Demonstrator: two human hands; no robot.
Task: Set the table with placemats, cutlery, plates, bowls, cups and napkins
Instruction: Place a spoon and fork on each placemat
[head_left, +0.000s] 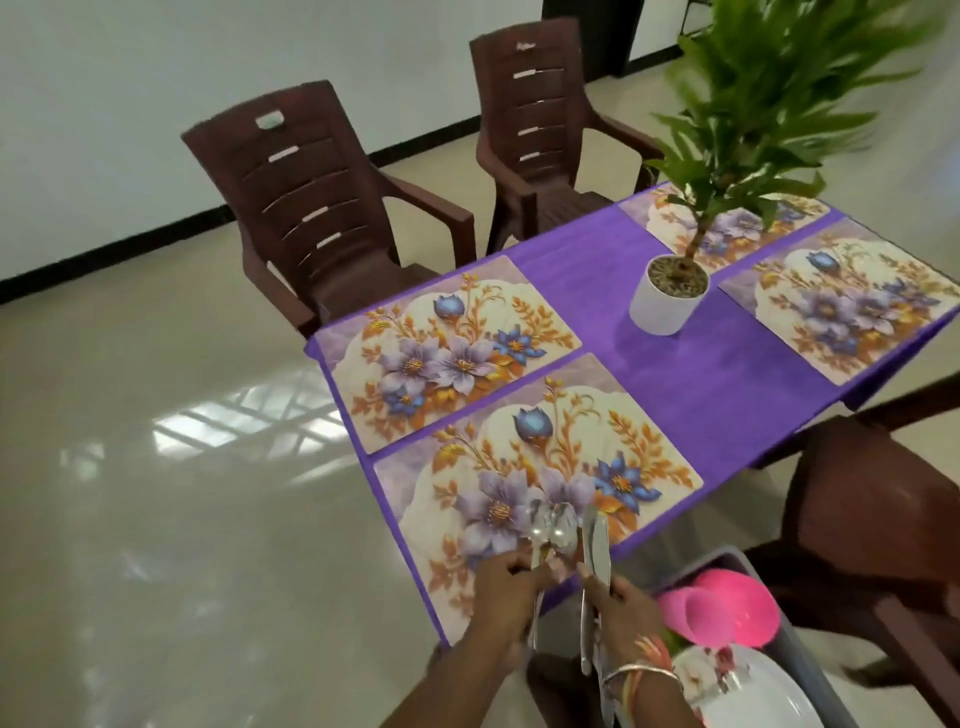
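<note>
Grey plastic forms the tub (722, 560) at five o'clock in the view, just off the table's near corner. In it lie pink bowls (727, 608), nested and tipped on their sides, and below them white plates (748, 691) with a flower print. A scrap of green shows between bowls and plates, too hidden to name. Toward one o'clock a white pot (667, 301) stands on the purple cloth (649, 374), filled with pebbly matter from which a leafy plant (769, 93) rises. At six o'clock both hands are held at the table's near edge. The left hand (506, 587) has its fingers curled in, pinching the handles of two spoons (553, 525), whose bowls point to twelve o'clock over the nearest placemat (571, 426); whether they touch it cannot be told. The right hand (623, 608), just beside it at its three o'clock, is closed round knives (596, 540), blades up toward twelve and handles hanging below the fist; their number is lost in the blur. Bangles (639, 673) ring that wrist. A second placemat (447, 348) lies just beside the nearest one at its eleven o'clock. A third placemat (841, 306) and a fourth placemat (665, 210) lie beyond the pot, the fourth partly behind the plant. Brown plastic chairs (322, 218) stand along the table's sides at eleven, twelve and four o'clock.
</note>
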